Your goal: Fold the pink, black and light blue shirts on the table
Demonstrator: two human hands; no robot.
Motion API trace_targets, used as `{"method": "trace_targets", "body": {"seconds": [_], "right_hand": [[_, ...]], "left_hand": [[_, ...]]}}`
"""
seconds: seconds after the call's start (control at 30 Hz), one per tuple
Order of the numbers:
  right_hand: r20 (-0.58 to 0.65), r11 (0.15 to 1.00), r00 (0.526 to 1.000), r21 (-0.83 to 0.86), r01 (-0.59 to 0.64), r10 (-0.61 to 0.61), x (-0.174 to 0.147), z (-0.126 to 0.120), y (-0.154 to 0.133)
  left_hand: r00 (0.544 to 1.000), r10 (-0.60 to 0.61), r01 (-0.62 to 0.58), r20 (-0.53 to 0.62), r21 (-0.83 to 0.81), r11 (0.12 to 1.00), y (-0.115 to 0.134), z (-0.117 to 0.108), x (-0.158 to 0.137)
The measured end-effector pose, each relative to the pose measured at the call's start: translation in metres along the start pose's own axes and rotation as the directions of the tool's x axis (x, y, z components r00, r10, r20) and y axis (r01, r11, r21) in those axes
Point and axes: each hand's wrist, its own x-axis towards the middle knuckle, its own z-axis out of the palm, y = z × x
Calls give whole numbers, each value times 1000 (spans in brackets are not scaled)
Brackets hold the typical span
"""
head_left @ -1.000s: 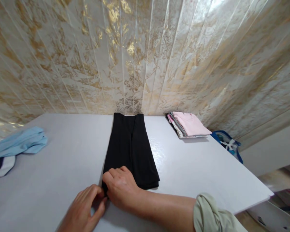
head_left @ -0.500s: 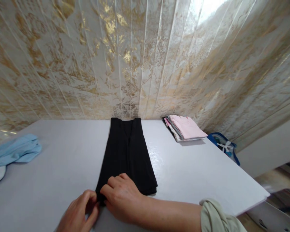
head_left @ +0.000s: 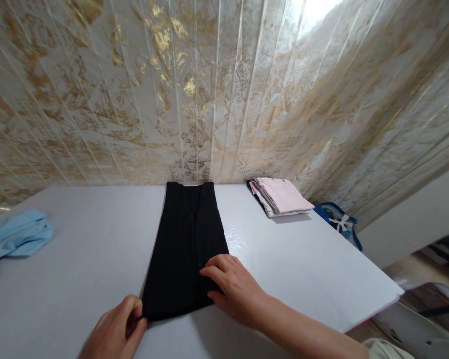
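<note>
A black sleeveless garment lies lengthwise on the white table, its narrow top with a V-shaped neckline at the far edge and its wider hem towards me. My left hand pinches the hem's near left corner between thumb and fingers. Over the lower right part of the cloth is my right hand, fingers bent and thumb apart from them, near the hem. It covers the garment's right corner, so that corner is hidden.
On the white table, a folded stack of clothes with a pink top piece sits at the back right. A crumpled light-blue cloth lies at the left. A blue-edged bag is beyond the right edge. A patterned curtain hangs behind.
My right hand has moved from the left corner of the hem to its right side. The hem's left part is now spread flatter. My left hand stays at the left corner.
</note>
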Motion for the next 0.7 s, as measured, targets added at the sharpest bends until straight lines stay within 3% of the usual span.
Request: {"method": "trace_targets", "body": {"seconds": [0.17, 0.3, 0.4, 0.53, 0.7], "right_hand": [[-34, 976, 975, 18, -217, 218, -33, -9, 29], [-25, 967, 966, 18, -256, 256, -49, -5, 35], [-21, 968, 967, 14, -252, 252, -51, -2, 32], [-16, 970, 970, 20, -243, 243, -51, 1, 31], [-100, 973, 968, 60, -224, 229, -52, 11, 34]], "left_hand": [[999, 23, -26, 48, 70, 997, 6, -9, 0], [998, 42, -49, 55, 133, 990, 20, -20, -4], [988, 140, -147, 61, 121, 982, 42, -24, 0], [923, 312, -323, 226, 11, 946, 81, -11, 22], [837, 387, -430, 387, 29, 902, 122, 22, 50]]}}
